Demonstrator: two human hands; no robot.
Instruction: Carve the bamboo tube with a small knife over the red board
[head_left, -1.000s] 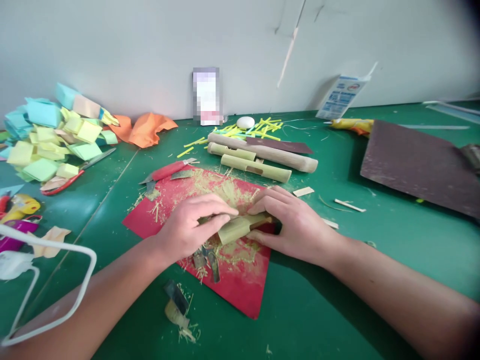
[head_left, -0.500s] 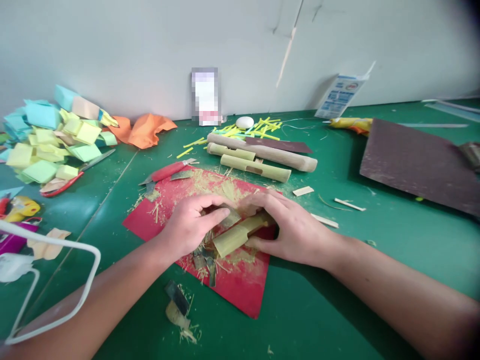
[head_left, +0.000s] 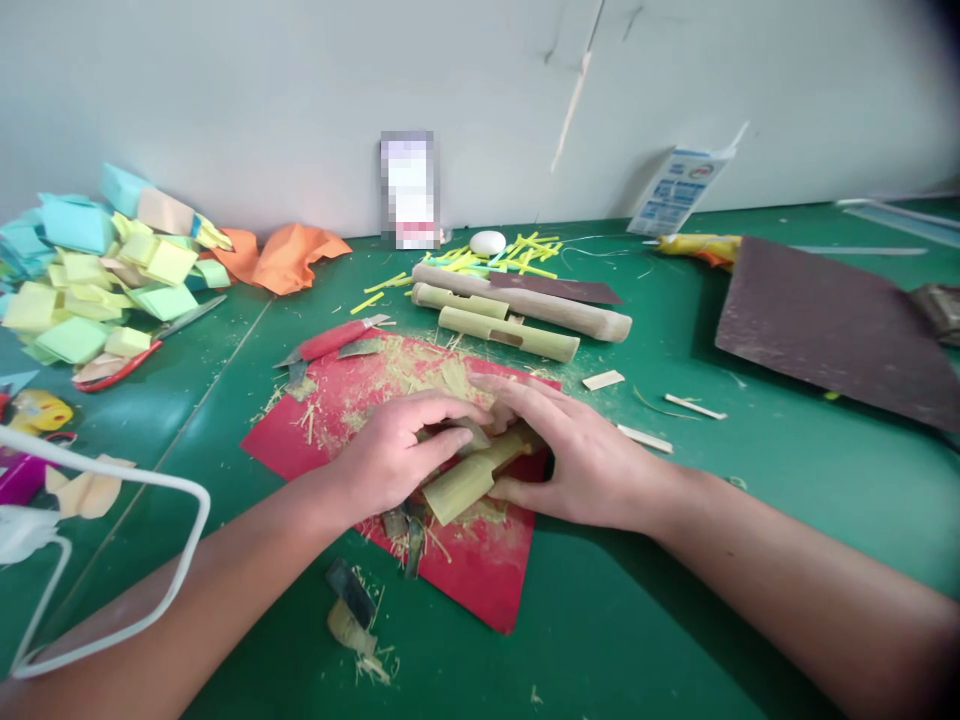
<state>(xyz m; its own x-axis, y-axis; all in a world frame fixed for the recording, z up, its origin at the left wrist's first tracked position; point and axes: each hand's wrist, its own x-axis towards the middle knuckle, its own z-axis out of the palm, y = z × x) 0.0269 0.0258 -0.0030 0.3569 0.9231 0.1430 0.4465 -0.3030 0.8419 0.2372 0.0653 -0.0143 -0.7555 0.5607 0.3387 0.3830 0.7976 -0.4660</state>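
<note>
Bamboo tube (head_left: pixel 463 483), pale green and notched, sits within right fingers' (head_left: pixel 525 399) grasp; left fingers (head_left: pixel 444 447) pinch a drab scrap (head_left: pixel 475 435).

I watch through one head-worn camera that faces forward and tips down over the table (head_left: pixel 585 640). It is near enough that the left hand (head_left: pixel 397 450) and right hand (head_left: pixel 585 455) sit around mid-picture. The forearms (head_left: pixel 247 570) enter from the lower corners, and the wall (head_left: pixel 225 90) fills my top edge.
</note>
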